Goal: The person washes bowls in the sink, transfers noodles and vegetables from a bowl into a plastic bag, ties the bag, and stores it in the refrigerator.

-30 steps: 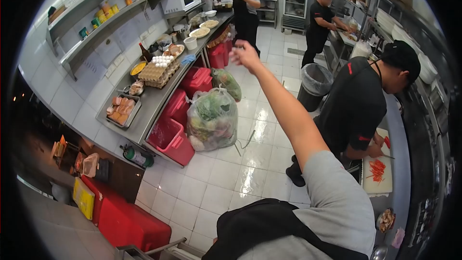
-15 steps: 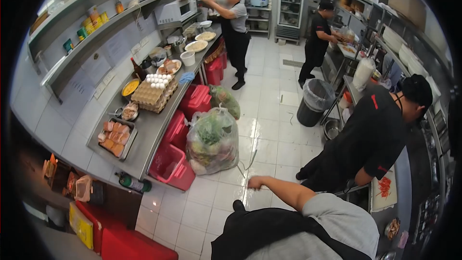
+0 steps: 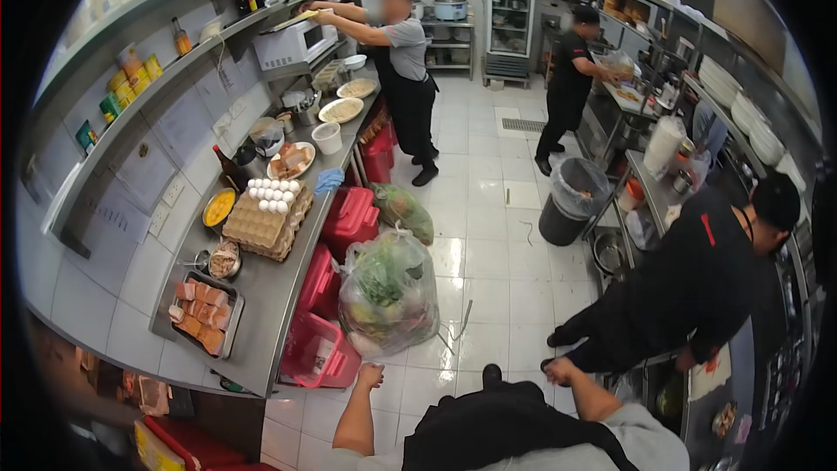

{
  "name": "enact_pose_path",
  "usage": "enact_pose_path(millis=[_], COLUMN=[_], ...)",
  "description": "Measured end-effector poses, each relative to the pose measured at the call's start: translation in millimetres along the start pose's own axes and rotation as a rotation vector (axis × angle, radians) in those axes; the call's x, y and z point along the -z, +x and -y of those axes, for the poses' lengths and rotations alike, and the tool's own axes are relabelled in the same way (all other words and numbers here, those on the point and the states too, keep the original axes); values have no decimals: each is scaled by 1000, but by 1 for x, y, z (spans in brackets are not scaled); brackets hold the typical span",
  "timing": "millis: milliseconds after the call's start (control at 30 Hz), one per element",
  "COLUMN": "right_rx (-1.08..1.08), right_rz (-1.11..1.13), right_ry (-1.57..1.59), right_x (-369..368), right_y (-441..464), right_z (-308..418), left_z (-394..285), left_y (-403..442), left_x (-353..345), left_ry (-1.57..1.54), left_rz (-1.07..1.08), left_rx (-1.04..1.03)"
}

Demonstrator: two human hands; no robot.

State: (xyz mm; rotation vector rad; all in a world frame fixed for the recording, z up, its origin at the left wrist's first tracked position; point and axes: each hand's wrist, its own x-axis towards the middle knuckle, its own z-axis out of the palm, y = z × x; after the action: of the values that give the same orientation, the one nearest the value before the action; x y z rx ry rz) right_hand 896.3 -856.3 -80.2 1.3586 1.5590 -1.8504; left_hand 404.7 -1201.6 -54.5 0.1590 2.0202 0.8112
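My left hand hangs low beside the open pink bin, apart from it, its fingers curled in with nothing visible in them. On the other side of my black apron, my right hand is lowered too, with fingers folded and empty. It is near the shoes of the co-worker in black but does not touch them. A clear bag of greens stands on the floor ahead of my left hand.
The left counter holds a meat tray, egg cartons and plates. Two other co-workers stand farther off, one reaching to a shelf by the microwave. A lined trash can stands right of the aisle.
My right arm, first stretched forward, has come down to my side. My left hand has come into view. The far-left co-worker has turned and reaches toward the shelf. The near co-worker's arm has lowered.
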Motion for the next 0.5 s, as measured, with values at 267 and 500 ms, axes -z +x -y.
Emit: enact_pose_path(millis=[267, 500], right_rx=[141, -57], right_rz=[37, -13], right_ry=[-231, 214], right_x=[26, 160], right_y=[9, 44], right_z=[29, 140], left_z=[-105, -125], left_y=[13, -15], left_x=[-73, -107], left_ry=[568, 205], left_rz=[98, -106], left_rx=[-230, -93])
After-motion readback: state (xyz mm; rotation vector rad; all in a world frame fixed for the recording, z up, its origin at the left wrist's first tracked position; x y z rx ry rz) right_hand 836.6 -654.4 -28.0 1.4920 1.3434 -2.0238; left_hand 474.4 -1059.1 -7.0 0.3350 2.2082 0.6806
